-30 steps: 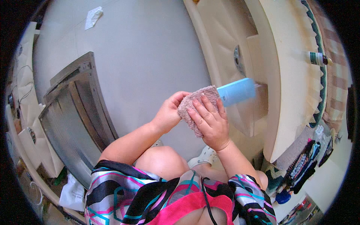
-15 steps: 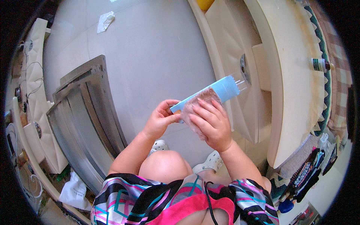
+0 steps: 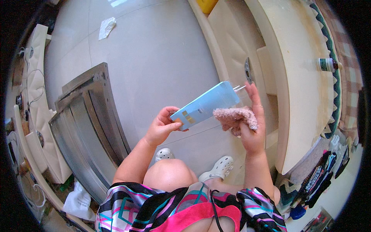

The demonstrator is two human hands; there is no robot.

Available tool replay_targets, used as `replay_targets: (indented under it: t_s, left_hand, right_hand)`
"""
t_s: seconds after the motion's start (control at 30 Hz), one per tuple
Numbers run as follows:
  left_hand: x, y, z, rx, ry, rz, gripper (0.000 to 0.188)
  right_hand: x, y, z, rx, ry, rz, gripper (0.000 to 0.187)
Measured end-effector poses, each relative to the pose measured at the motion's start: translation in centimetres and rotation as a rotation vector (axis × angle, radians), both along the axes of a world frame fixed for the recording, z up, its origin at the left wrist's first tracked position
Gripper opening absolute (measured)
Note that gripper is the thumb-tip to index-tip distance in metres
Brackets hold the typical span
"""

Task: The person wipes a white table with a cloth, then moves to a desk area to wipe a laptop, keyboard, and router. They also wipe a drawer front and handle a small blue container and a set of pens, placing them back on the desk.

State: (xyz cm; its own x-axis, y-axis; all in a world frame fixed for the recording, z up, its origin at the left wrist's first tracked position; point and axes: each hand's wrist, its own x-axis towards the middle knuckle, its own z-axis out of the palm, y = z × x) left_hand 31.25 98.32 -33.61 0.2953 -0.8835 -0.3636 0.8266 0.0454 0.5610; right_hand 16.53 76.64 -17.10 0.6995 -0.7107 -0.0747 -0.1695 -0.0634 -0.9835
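A flat, light-blue box-like piece [image 3: 206, 105] hangs tilted in front of me, with gold squares on its face. Thin white prongs stick out of its far right end. My left hand [image 3: 160, 127] grips the near left end, thumb on the face and fingers curled behind. A fluffy pinkish-brown cloth [image 3: 234, 118] is bunched in my right hand [image 3: 255, 135], held by the thumb while some fingers stretch upward. The cloth is apart from the blue piece's face, just right of and below it. What the blue piece is used for does not show.
Grey metal panels [image 3: 91, 120] stand at the left, beside a white bag [image 3: 79, 201]. Cream furniture [image 3: 295, 85] lines the right, with a small bottle [image 3: 327, 64] on top. A white paper [image 3: 107, 28] lies on the tiled floor [image 3: 154, 50]. Clothes [image 3: 320, 174] are piled lower right.
My right hand has moved right, off the blue piece, taking the cloth with it. The face with gold squares now shows. My left hand keeps its grip.
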Motion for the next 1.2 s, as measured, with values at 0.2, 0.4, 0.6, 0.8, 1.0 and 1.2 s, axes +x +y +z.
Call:
replay_targets:
  t_s: [0.2, 0.4, 0.6, 0.8, 1.0, 1.2]
  left_hand:
    - [3.0, 0.6, 1.9, -0.048, -0.102, -0.297, 0.059]
    - [5.0, -2.3, 9.2, -0.218, -0.016, -0.602, 0.075]
    - [3.6, -7.9, 16.9, -0.314, 0.178, -0.857, 0.089]
    - [0.0, -12.9, 22.2, -0.357, 0.041, -0.926, 0.089]
    - [-5.3, -15.6, 29.5, -0.267, -0.043, -0.881, 0.084]
    - [-10.4, -17.7, 40.0, -0.194, 0.028, -1.008, 0.079]
  right_hand:
    - [-0.8, 0.2, 1.2, 0.124, -0.037, 0.045, 0.093]
    - [-2.0, 0.0, 6.8, 0.28, -0.17, 0.105, 0.094]
    - [-4.8, -2.7, 12.7, 0.295, -0.366, 0.11, 0.082]
    - [-9.2, -7.9, 16.8, 0.095, -0.281, -0.062, 0.053]
    - [-14.1, -10.6, 23.7, 0.07, -0.325, -0.384, 0.02]
    - [-22.7, -13.2, 35.2, 0.1, -0.27, -0.571, 0.022]
